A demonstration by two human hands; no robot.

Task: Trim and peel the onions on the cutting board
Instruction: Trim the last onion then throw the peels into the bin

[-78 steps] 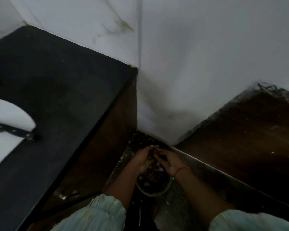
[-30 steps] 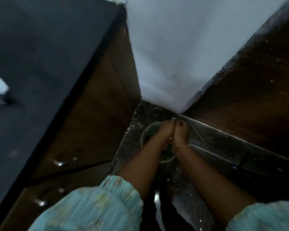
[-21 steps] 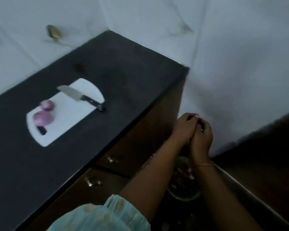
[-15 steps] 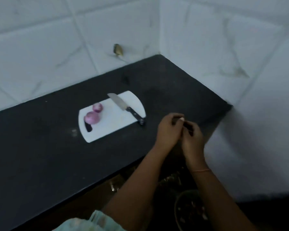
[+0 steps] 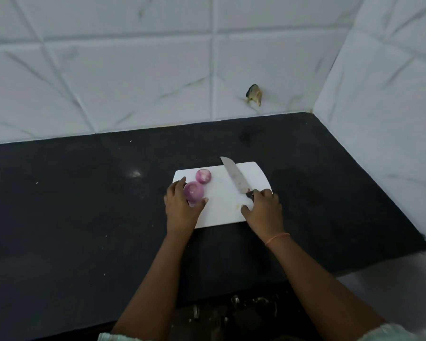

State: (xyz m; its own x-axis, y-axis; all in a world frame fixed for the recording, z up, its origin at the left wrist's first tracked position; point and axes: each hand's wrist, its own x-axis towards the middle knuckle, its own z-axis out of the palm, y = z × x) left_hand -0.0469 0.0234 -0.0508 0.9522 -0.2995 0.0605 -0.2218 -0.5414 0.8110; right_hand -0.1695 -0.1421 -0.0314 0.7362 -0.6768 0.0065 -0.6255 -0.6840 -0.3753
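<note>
A black counter (image 5: 84, 217) is running along a wall of white marbled tiles (image 5: 133, 82), and a small brownish lump (image 5: 254, 94) is sticking to the wall just above the counter's back edge; what it is cannot be told. The white cutting board (image 5: 221, 207) is lying on the counter near the corner, with nothing standing between the hands and the onions.

The person's forearms are reaching in from the bottom of the view, and pale green sleeves (image 5: 399, 334) are being cut off by the lower edge. Below the counter's front edge some dark clutter is showing, too dim to make out. The knife's handle is mostly hiding under the right hand (image 5: 265, 212), so only the blade of the knife (image 5: 235, 175) is showing, lying flat across the board and pointing away toward the wall. That hand's fingers are curling over the handle end, with the thumb stretching out to the left on the board. An orange thread is circling the right wrist.

The left hand (image 5: 181, 209) is cupping the larger onion (image 5: 193, 191) between its thumb and fingers at the board's left edge. This onion is looking smooth, purple and peeled. The smaller onion (image 5: 203, 176) is sitting just behind it, touching or nearly so, showing a paler cut face on top.
</note>
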